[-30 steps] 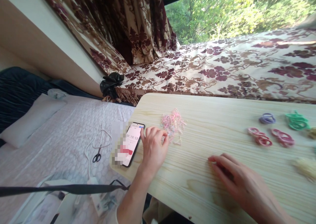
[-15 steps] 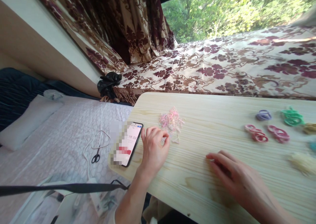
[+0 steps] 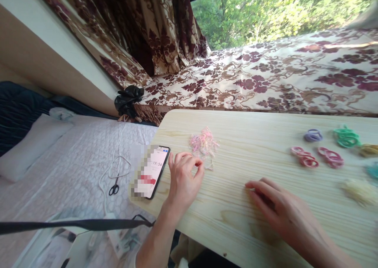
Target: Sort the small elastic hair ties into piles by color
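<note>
You are in a home, by the look of it a bedroom: to your left lies a bed (image 3: 84, 142) with a quilted pale cover, a pillow (image 3: 34, 148) and a dark padded headboard (image 3: 17, 110). On the far side, you face floral curtains (image 3: 165, 32), a cloth-covered sill (image 3: 251, 79) and a window (image 3: 265, 16) onto greenery.

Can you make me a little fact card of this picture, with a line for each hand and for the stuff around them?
Left hand: beside the pile of pink strands, thumb and finger close together; can't tell if it holds anything
Right hand: low over the table, fingertips close together; grip unclear
By the left hand: phone
Beyond the right hand: purple loops, green loops, two pink bunches
On the bed: scissors
</note>
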A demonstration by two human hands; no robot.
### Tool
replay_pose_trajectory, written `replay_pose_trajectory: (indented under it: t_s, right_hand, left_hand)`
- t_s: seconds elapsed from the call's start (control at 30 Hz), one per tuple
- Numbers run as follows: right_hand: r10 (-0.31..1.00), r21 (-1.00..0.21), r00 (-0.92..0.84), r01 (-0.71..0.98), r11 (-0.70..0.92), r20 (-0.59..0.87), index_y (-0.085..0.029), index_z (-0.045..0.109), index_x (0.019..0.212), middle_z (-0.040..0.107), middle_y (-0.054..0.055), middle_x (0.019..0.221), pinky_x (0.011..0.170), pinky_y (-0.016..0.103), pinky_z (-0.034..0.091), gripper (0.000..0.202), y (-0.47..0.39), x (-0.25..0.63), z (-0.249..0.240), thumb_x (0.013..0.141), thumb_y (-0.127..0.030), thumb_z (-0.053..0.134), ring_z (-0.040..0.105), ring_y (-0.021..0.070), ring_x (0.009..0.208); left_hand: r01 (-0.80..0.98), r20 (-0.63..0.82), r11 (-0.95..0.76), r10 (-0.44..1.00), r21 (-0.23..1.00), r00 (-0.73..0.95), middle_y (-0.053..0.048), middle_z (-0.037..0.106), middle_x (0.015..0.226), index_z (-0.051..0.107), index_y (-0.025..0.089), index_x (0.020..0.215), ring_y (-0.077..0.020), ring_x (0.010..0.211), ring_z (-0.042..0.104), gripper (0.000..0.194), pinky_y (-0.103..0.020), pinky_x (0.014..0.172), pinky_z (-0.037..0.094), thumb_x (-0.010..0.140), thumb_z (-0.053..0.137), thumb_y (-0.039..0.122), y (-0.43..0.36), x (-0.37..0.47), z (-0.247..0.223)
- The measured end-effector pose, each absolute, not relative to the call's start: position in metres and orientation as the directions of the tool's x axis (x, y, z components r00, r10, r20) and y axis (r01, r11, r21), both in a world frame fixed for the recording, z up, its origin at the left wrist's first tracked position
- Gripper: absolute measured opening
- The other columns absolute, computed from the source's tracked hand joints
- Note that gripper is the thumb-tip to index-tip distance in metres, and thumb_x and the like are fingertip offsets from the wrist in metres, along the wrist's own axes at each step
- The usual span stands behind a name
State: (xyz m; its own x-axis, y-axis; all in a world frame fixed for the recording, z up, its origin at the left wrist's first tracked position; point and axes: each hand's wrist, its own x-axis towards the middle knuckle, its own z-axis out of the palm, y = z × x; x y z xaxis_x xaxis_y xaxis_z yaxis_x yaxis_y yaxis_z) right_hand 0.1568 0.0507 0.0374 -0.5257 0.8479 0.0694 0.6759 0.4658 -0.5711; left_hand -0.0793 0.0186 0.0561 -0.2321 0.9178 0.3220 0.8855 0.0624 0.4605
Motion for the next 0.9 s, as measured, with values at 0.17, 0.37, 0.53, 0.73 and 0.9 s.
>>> replay_pose_trajectory:
  t_s: [0.17,0.37,0.53,0.73,0.9]
  right_hand:
    - [0.85,-0.573,-0.522,0.676,0.462,0.07,-0.027,0.069,0.092,0.071,0.002,0.083,0.052,0.023,0.049,0.027,0.051,0.157,0.039,0.093,-0.036,0.043,0.069,0.014,0.066]
    - [0.849,-0.575,-0.527,0.679,0.457,0.052,-0.026,0.069,0.091,0.07,0.003,0.082,0.051,0.023,0.048,0.03,0.051,0.157,0.039,0.094,-0.038,0.041,0.069,0.0148,0.068]
    - [0.854,-0.577,-0.519,0.688,0.44,0.032,-0.026,0.07,0.092,0.07,0.003,0.084,0.053,0.024,0.049,0.031,0.051,0.157,0.039,0.094,-0.039,0.041,0.069,0.0155,0.07]
    - [0.854,-0.583,-0.519,0.681,0.443,0.043,-0.026,0.069,0.092,0.07,0.004,0.083,0.052,0.024,0.048,0.03,0.051,0.157,0.04,0.093,-0.039,0.042,0.068,0.0153,0.068]
    - [0.851,-0.578,-0.521,0.677,0.456,0.06,-0.026,0.069,0.091,0.07,0.004,0.083,0.052,0.024,0.048,0.03,0.051,0.157,0.039,0.093,-0.038,0.042,0.068,0.015,0.067]
  left_hand:
    - [0.886,0.307,0.04,0.93,0.462,-0.202,0.0,0.071,0.085,0.064,0.023,0.075,-0.0202,0.098,0.058,0.017,-0.044,0.101,0.036,0.088,0.059,0.015,0.015,-0.082,0.055]
    - [0.896,0.262,0.064,0.945,0.44,-0.196,0.0,0.07,0.09,0.066,0.024,0.084,-0.021,0.101,0.058,0.016,-0.046,0.103,0.034,0.087,0.059,0.011,0.007,-0.084,0.053]
    - [0.911,0.254,0.076,0.948,0.405,-0.192,-0.001,0.068,0.088,0.064,0.023,0.081,-0.0225,0.103,0.057,0.011,-0.05,0.107,0.029,0.086,0.061,0.014,0.003,-0.079,0.051]
    - [0.931,0.239,0.128,0.946,0.342,-0.217,-0.001,0.067,0.086,0.064,0.023,0.079,-0.0237,0.1,0.057,0.009,-0.055,0.109,0.027,0.083,0.065,0.015,0.009,-0.077,0.048]
    - [0.945,0.239,0.132,0.948,0.3,-0.208,-0.002,0.067,0.086,0.064,0.023,0.074,-0.0234,0.098,0.056,0.011,-0.059,0.11,0.025,0.082,0.065,0.014,0.015,-0.076,0.046]
